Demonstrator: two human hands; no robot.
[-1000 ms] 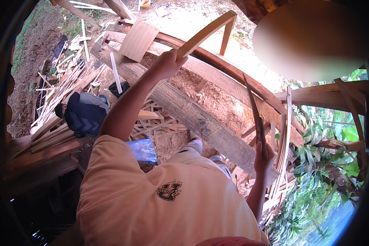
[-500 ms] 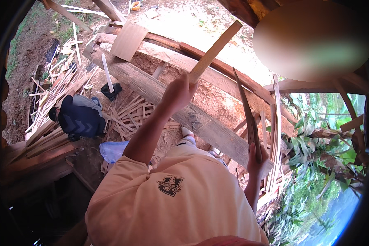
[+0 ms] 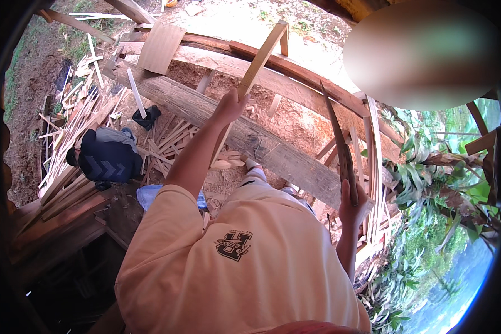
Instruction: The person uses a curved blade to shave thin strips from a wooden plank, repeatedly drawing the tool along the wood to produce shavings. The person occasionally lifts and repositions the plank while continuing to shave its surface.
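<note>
My left hand (image 3: pixel 230 107) is closed around a pale wooden strip (image 3: pixel 261 58), raised over the long plank bench. At the strip's far end a short wooden piece (image 3: pixel 284 43) angles down; whether the two are joined I cannot tell. My right hand (image 3: pixel 353 201) grips a dark, tapering tool that looks like a handsaw (image 3: pixel 338 133), its narrow tip pointing up and away from me. Strip and saw are well apart. Below both hands runs the weathered plank (image 3: pixel 284 164).
A person (image 3: pixel 108 158) in a dark top bends at the left beside heaped wood strips (image 3: pixel 170 142). A flat board (image 3: pixel 161 47) rests at the bench's far left end. Upright slats (image 3: pixel 374 167) and plants (image 3: pixel 423 167) stand right. A black bag (image 3: pixel 146 118) lies near the person.
My left hand has moved left and slightly nearer, turning the strip so the angled piece at its end shows. My right hand keeps its hold, shifted slightly.
</note>
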